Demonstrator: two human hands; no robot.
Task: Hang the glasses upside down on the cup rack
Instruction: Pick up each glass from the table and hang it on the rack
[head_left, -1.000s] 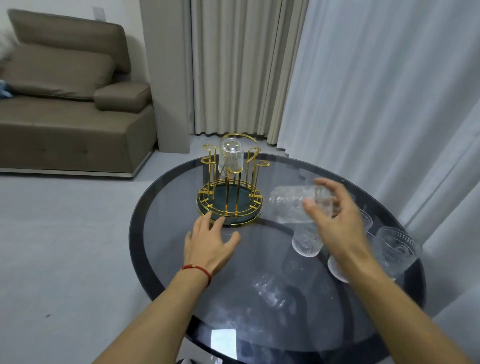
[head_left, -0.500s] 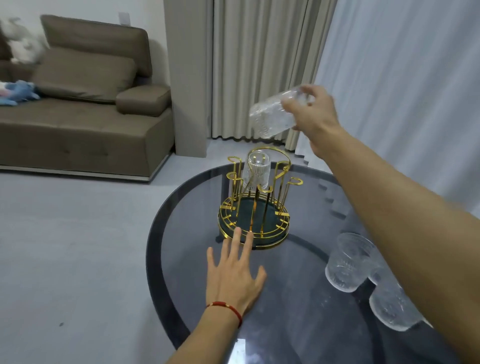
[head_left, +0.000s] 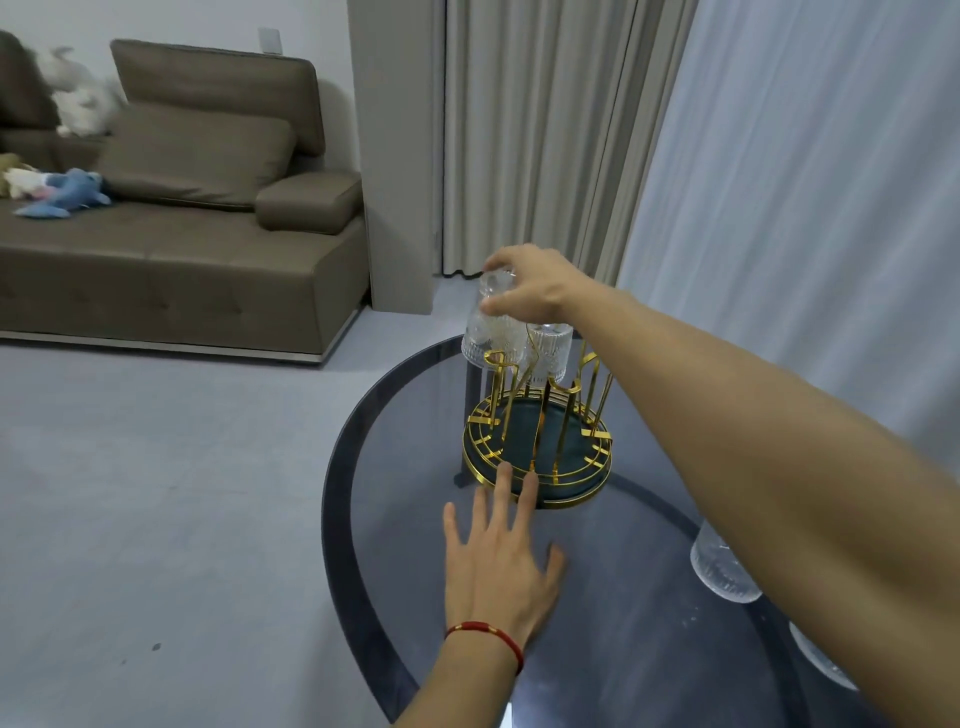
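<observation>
Down from above the rack, the right hand (head_left: 535, 288) now grasps an inverted glass (head_left: 491, 325) just over the cup rack's (head_left: 537, 441) far-left prong. Left hand (head_left: 501, 566) rests flat, released. Next: lower it squarely.

Single head view, looking forward and down, close over glass table (head_left: 395, 509)

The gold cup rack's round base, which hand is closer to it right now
Left. The left hand lies flat on the table, fingertips touching the gold cup rack base rim. The right hand is above, holding a glass.
</observation>
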